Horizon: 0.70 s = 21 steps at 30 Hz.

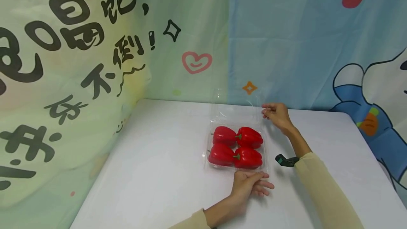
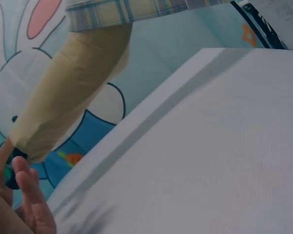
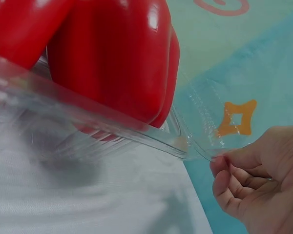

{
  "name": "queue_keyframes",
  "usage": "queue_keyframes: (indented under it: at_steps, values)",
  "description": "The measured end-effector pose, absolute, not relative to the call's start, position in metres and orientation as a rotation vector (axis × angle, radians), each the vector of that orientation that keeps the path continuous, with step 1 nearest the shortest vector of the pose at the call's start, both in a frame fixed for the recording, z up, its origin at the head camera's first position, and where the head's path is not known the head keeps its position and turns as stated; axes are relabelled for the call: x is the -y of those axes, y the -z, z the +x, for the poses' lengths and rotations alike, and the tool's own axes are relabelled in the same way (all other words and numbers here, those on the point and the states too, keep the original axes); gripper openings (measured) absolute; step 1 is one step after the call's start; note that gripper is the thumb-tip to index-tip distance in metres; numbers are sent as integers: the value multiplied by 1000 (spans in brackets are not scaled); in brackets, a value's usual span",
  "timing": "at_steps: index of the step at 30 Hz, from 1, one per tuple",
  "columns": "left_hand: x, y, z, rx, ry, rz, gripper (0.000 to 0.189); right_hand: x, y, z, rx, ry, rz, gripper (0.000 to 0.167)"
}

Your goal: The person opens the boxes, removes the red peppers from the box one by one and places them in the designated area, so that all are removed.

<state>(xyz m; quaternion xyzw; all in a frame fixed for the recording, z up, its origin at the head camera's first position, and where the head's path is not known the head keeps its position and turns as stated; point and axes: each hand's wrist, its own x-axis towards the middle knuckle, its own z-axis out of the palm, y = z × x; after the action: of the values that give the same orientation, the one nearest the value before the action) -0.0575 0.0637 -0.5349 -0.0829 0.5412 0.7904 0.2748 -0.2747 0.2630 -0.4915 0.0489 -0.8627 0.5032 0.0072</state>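
Observation:
A clear plastic clamshell box holds several red bell peppers in two rows, green stems showing on some. Its transparent lid stands raised at the back. With thumb and index finger, my right hand pinches the lid's right edge; the right wrist view shows that hand at the thin plastic, beside a large pepper. My left hand lies along the box's front rim, fingers extended to the right. Only part of the left hand appears in the left wrist view.
The box stands on a white table. Behind it hangs a printed curtain along the table's back edge. A dark wrist camera sticks out from the right wrist, just right of the box.

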Motion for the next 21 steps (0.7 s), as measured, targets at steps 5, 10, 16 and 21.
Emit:
queue_keyframes:
  at_steps: [5, 10, 16, 21]
  values:
    - [-52, 531, -55, -1463, -1946, -37, 33, -261, 492, -274, 2702, -1636, 90, 36]
    - [-41, 525, -51, -1509, -1798, 230, 36, -262, 494, -273, 2745, -1648, 4, 37]
    - [-23, 495, -54, -1673, -1768, 569, 41, -264, 499, -274, 2772, -1647, -31, 38]
    - [1, 462, -68, -1757, -1973, 709, 35, -263, 501, -273, 2759, -1682, -35, 40]
